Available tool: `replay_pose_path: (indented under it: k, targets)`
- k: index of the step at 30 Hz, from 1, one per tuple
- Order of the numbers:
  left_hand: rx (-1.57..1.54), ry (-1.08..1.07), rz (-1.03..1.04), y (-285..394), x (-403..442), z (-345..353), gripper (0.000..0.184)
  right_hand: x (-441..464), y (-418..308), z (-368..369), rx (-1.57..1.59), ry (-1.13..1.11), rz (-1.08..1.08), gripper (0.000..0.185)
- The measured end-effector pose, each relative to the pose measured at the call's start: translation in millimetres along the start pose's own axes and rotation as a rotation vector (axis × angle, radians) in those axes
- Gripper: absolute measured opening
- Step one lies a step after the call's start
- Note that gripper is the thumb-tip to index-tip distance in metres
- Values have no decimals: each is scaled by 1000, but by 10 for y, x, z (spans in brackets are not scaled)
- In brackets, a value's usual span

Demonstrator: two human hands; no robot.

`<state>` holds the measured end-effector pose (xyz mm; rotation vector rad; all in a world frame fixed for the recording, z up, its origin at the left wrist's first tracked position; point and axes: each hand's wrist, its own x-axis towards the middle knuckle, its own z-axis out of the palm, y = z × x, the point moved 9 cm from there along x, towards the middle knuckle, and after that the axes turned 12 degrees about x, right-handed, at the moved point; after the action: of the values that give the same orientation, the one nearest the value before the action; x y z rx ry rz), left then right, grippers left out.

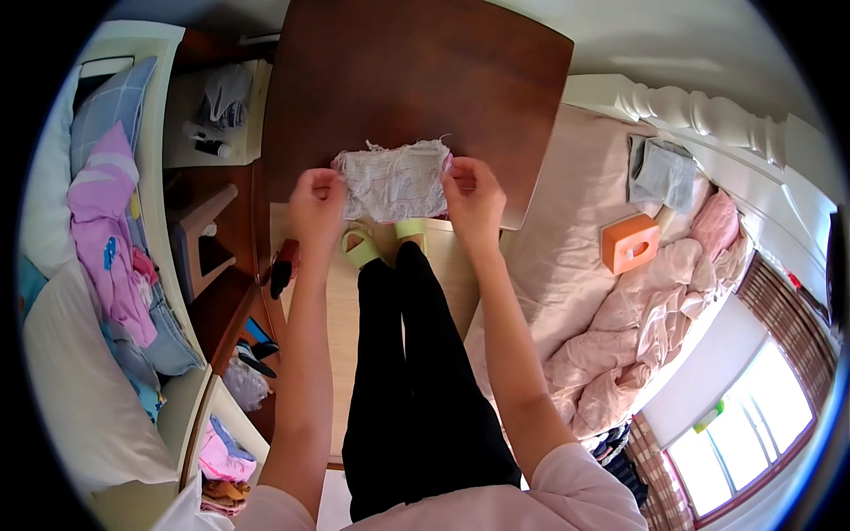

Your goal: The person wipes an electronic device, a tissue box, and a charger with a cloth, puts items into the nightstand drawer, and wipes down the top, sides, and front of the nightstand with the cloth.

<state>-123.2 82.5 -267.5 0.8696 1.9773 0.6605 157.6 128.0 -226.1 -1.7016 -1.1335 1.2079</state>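
A whitish cloth (395, 181) with frayed threads along its far edge is stretched between my two hands, with a bit of pink showing at its right side. My left hand (317, 205) pinches its left edge between thumb and fingers. At the opposite edge, my right hand (475, 200) grips it the same way. The cloth is held up in front of the near edge of a dark brown wooden table (416, 80). Below it are my feet in light green slippers (361, 248).
Right of me, a bed (558, 230) bears an orange tissue box (629, 244), folded grey cloth (662, 173) and a rumpled pink quilt (620, 327). Left stand shelves with pillows (88, 372) and purple clothing (111, 226). An open drawer (190, 146) holds small items.
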Motion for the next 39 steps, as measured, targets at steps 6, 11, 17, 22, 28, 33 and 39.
replay_pose_path:
  k: [6, 11, 17, 22, 28, 33, 39]
  targets:
    - [120, 178, 86, 112, -175, 220, 30, -17, 107, 160, -61, 127, -35, 25]
    - [-324, 42, -21, 41, -160, 290, 27, 80, 157, 126, -141, 147, -10, 22]
    - [-381, 2, -210, 68, -124, 131, 28, 115, 107, 127, -251, 129, -69, 21]
    - [-193, -88, -213, -165, -80, 122, 24, 101, 89, 152, -286, 132, -72, 19]
    - [-51, 106, -15, -149, -73, 87, 35, 19, 73, 163, -302, 208, -61, 24]
    - [290, 315, 56, 165, -266, -104, 42, -34, 84, 112, -396, 285, 19, 34]
    - [58, 361, -20, -254, -264, -212, 36, -26, 124, 167, -539, 171, -43, 37]
